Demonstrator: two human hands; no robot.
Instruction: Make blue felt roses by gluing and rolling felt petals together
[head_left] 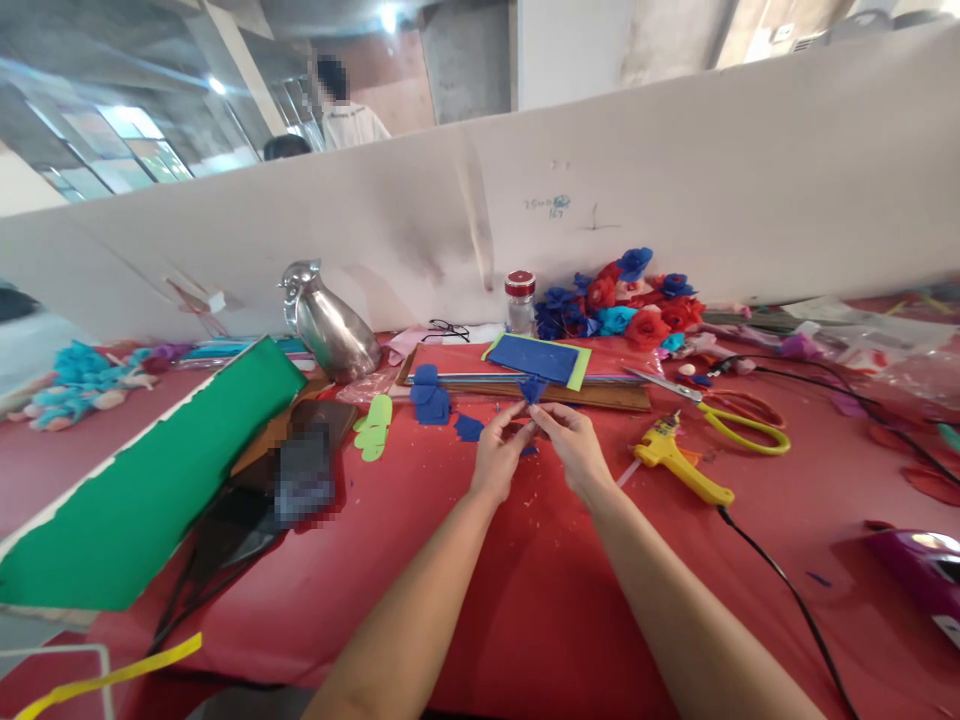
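Note:
Between the fingertips of both hands is a small blue paper piece (532, 388), its pointed, flared edges sticking up. My left hand (499, 455) pinches it from the left and my right hand (571, 445) from the right, with the fingertips close together. The part inside the fingers is hidden. Left of my hands lie rounded blue paper cut-outs (430, 400) and a jagged blue scrap (469, 429). Lime green cut-outs (373, 430) rest further left. Just behind the hands, a blue sheet (534, 358) lies over a lime green one on a stack.
To the right are a yellow glue gun (686, 468) with its cord and yellow-handled scissors (742, 425). Behind stand a steel jug (334, 325), a red-lidded jar (520, 300) and a heap of paper flowers (649, 325). A green board (161, 480) lies left; a person (352, 122) is beyond the partition.

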